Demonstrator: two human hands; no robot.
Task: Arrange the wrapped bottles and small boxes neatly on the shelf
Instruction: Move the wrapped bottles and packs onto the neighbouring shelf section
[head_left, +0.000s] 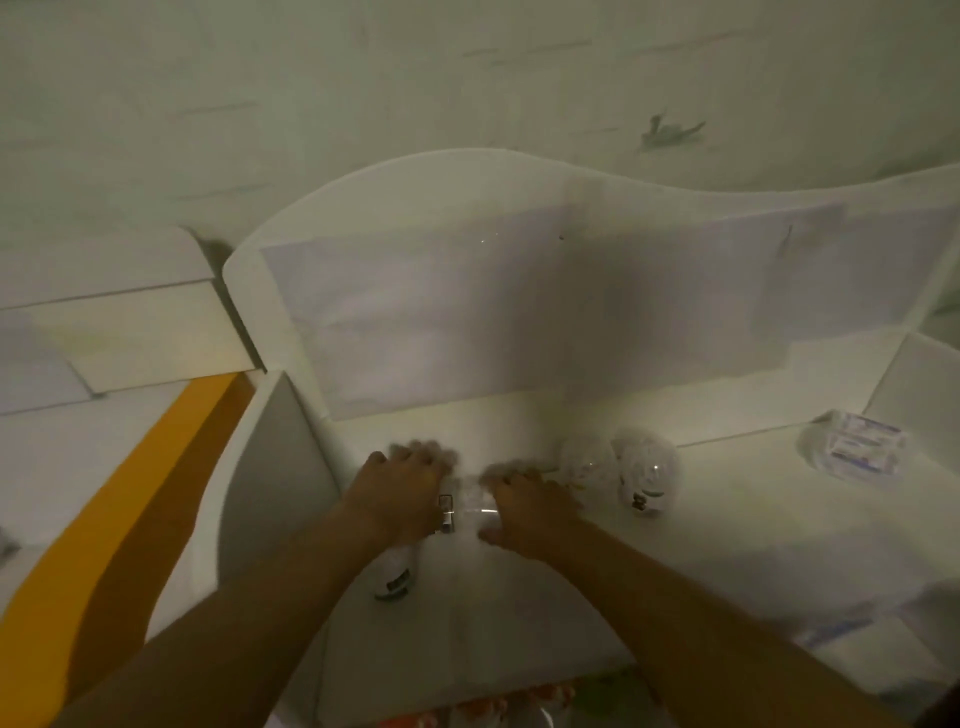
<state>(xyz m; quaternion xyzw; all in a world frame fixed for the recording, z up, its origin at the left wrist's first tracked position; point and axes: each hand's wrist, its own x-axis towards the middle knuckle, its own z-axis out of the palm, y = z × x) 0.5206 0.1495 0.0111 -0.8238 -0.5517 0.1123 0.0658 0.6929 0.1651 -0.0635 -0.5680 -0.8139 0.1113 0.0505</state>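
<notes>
On the white shelf (727, 519), my left hand (402, 493) and my right hand (527, 512) rest side by side on top of clear-wrapped bottles. The wrapped bottle (395, 574) under my left hand shows its white body and dark label below my wrist. A second wrapped bottle (467, 501) sits between the two hands, with my right fingers closed on it. Two more wrapped bottles (641, 473) stand just right of my right hand. A small wrapped box (857, 444) with blue print lies at the far right of the shelf. The picture is dim and blurred.
The shelf has a curved white back panel (519, 291) and a side wall (275, 467) on the left. An orange strip (119, 519) runs along the floor at left. More packaged goods (493, 706) show on a lower level at the bottom edge.
</notes>
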